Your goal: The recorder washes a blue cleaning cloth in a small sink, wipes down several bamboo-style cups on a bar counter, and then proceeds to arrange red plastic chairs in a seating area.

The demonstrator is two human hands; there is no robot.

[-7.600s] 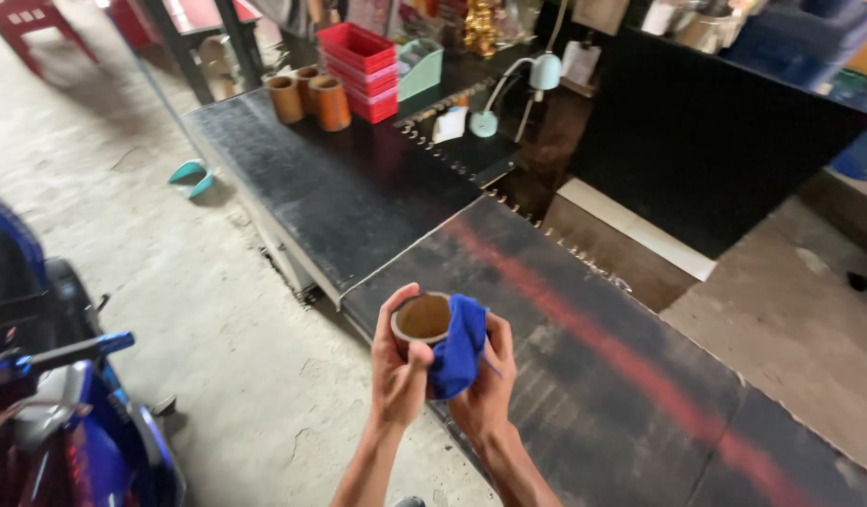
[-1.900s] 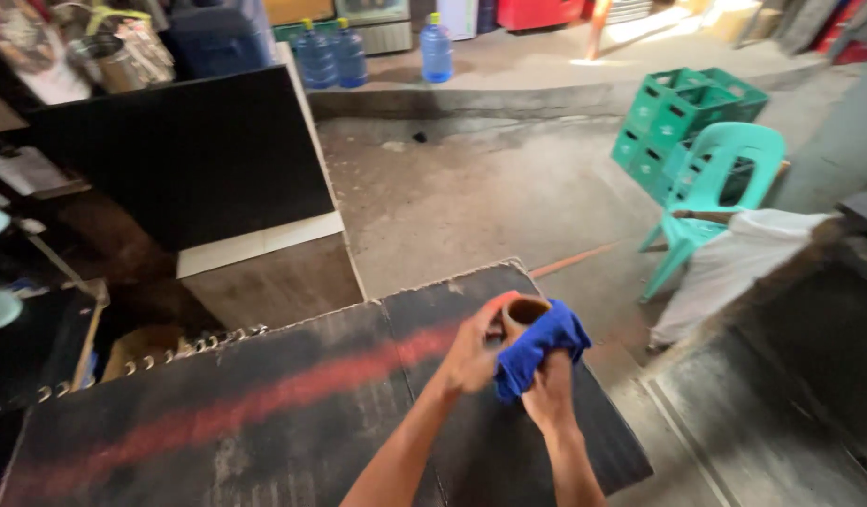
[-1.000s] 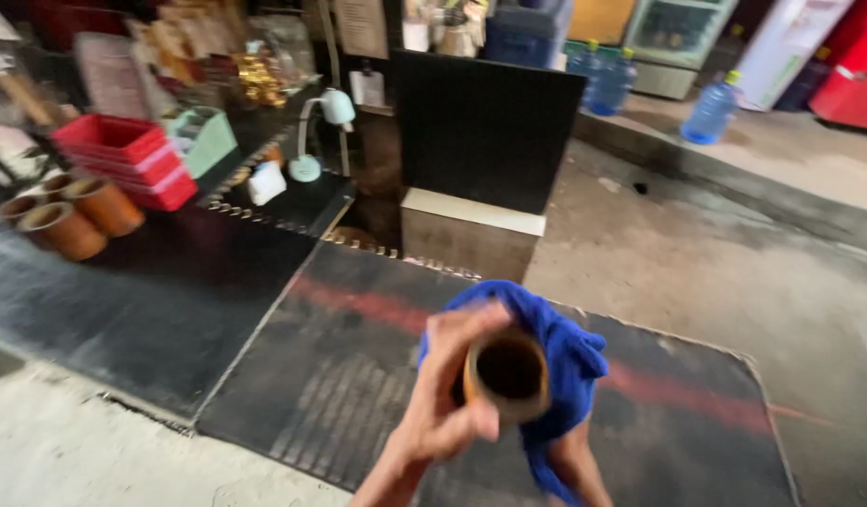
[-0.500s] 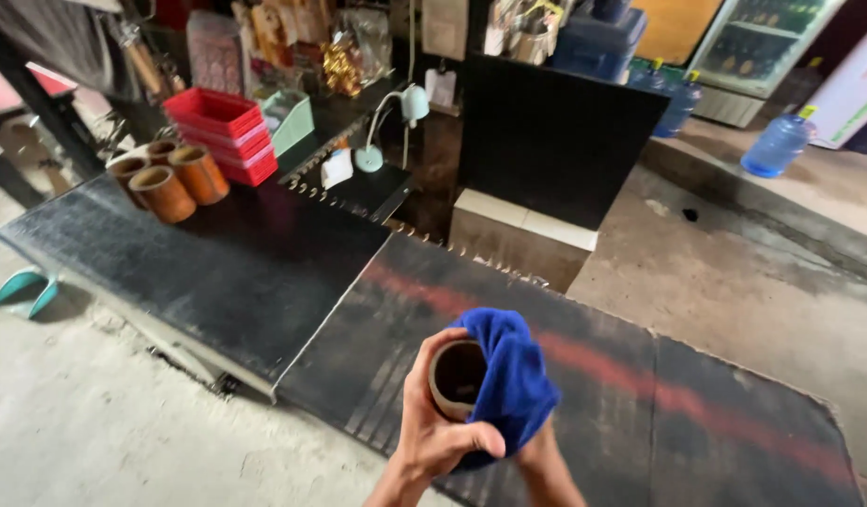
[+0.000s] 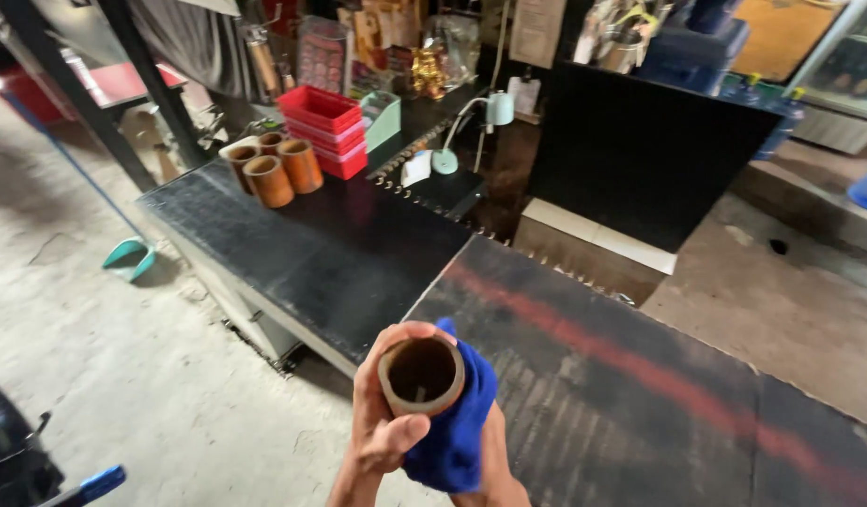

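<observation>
The left hand [image 5: 382, 427] is curled tight around a brown cylindrical bamboo-like cup [image 5: 421, 376], thumb pressed across its wall at about 7 o'clock of the rim, so the open mouth tilts up toward the camera. That grip seems meant to steady the cup against the rubbing of the bright blue cloth [image 5: 457, 427], which wraps its side from 3 to 5 o'clock. The right hand [image 5: 494, 465] is mostly hidden beneath the cloth; it appears closed on the fabric, pressing it to the cup. Both forearms rise from 6 o'clock, holding the cup in the air over the near edge of the dark tabletop with a red stripe [image 5: 640, 376]. At 11 o'clock, well apart, three similar orange-brown cups [image 5: 274, 169] stand upright beside stacked red plastic trays [image 5: 325, 127].
</observation>
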